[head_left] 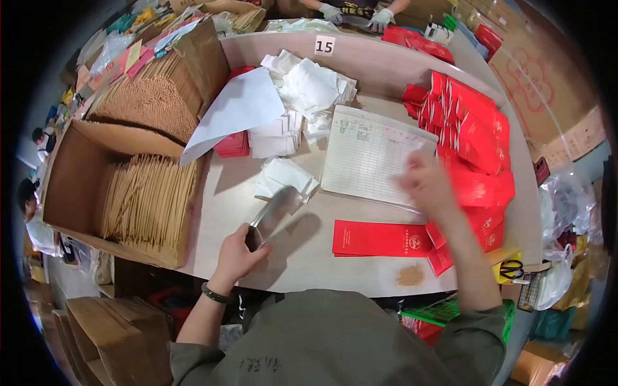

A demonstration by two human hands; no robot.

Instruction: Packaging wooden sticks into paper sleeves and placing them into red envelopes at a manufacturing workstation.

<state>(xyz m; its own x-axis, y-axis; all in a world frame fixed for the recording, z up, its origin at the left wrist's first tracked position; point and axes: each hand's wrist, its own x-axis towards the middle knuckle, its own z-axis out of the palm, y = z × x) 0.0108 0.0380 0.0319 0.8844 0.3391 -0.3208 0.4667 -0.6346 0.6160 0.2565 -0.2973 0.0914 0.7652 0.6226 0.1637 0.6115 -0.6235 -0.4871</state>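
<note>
My left hand [241, 252] is closed round the dark handle of a shiny metal utensil [275, 209]. Its silver part is blurred, so I cannot tell its exact kind. Just beyond it lies a small pile of white paper packets [283, 175]. My right hand [430, 188] is smeared by motion over the edge of a ruled record sheet [370, 151], close to the heaped red paper sleeves [473, 128]. Whether its fingers hold anything cannot be made out. Flat red sleeves [376, 238] lie at the table's near side, between my hands.
At the left stand cardboard boxes [77, 170] packed with thin tan sticks [145, 202]. More white packets [309, 83] and a white sheet [241, 106] lie behind. Scissors [512, 269] sit at the right edge. Across the divider [270, 46], a co-worker's gloved hands [382, 20] show.
</note>
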